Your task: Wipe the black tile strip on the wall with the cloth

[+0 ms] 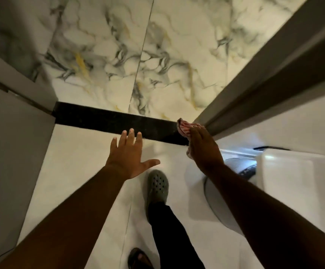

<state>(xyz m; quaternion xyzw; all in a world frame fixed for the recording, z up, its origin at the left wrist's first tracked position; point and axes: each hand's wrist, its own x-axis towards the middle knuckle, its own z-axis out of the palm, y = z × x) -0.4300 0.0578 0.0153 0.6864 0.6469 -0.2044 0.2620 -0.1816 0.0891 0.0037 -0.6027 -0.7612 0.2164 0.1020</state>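
Observation:
The black tile strip [107, 119] runs across the foot of the marble wall, from a grey panel at the left to a grey frame at the right. My right hand [204, 146] presses a red-and-white striped cloth [184, 128] against the strip's right end. The cloth bunches above and below my fingers. My left hand [127, 156] is spread flat, fingers apart, its fingertips touching the strip's lower edge near the middle. It holds nothing.
The marble wall [157, 55] rises above the strip. A grey door frame [264, 74] slants at the right, a grey panel [12, 152] stands at the left. A white appliance [293, 171] sits at the right. My foot in a grey clog [156, 186] rests on the white floor.

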